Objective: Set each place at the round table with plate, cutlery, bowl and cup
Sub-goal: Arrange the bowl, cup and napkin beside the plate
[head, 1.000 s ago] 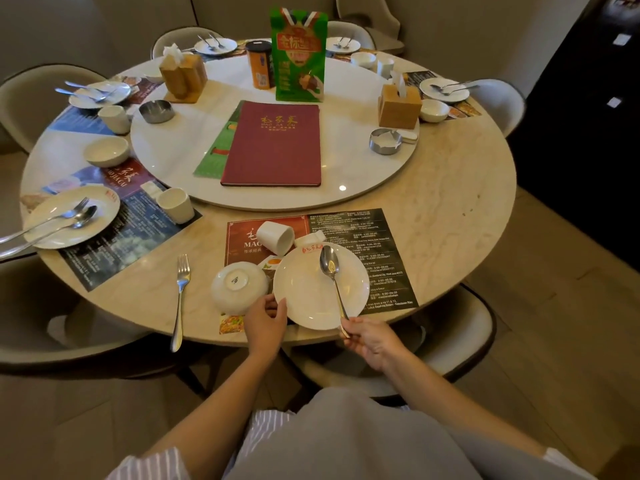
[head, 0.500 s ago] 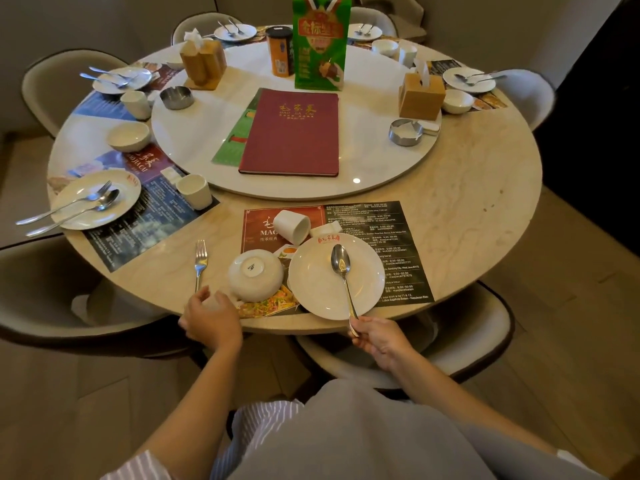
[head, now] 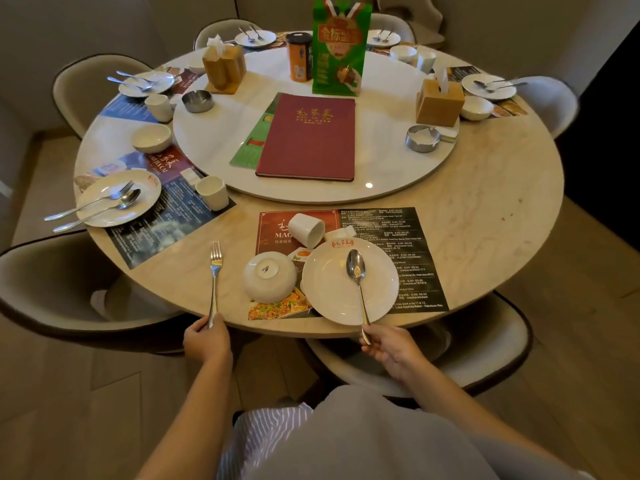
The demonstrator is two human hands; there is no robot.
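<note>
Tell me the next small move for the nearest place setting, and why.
Probably lift the silver fork with the left hand onto the round white plate beside the silver spoon held by the right hand. The fork lies off the placemat, while the neighbouring plate carries both.

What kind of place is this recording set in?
Most likely a restaurant dining room, probably Chinese. A round table carries a lazy Susan with a bound red menu in Chinese lettering, and each seat has a printed placemat under a logo plate.
</note>
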